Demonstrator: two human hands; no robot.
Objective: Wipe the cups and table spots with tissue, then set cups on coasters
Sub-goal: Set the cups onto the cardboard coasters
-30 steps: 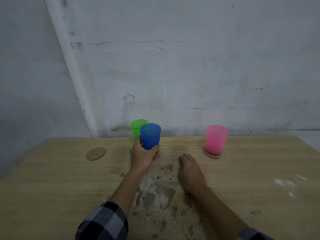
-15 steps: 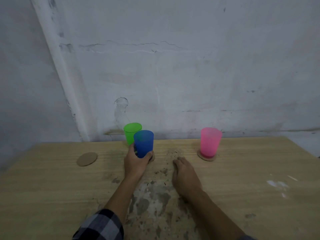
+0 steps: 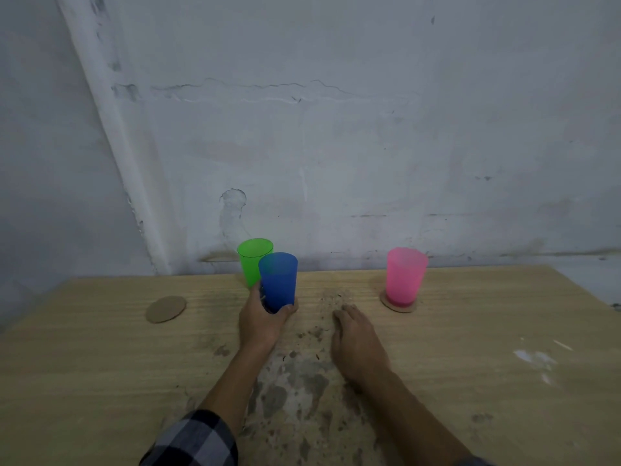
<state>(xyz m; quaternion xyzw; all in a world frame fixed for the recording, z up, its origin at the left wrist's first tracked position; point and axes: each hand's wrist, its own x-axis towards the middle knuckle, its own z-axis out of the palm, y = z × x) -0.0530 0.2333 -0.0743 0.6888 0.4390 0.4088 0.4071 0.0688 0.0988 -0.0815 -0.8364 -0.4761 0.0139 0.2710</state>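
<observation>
Against a scuffed grey wall (image 3: 369,146), the wooden table (image 3: 100,364) carries a pink cup (image 3: 405,277) already seated on its coaster (image 3: 400,307), while the left hand (image 3: 265,322) grips the blue cup (image 3: 279,279) low down, just in front of the green cup (image 3: 252,260), likely to carry it to a coaster. The right hand (image 3: 356,341) lies flat and empty at the edge of the stained patch (image 3: 295,381), apparently as a brace; a bare coaster (image 3: 165,308) waits further left.
</observation>
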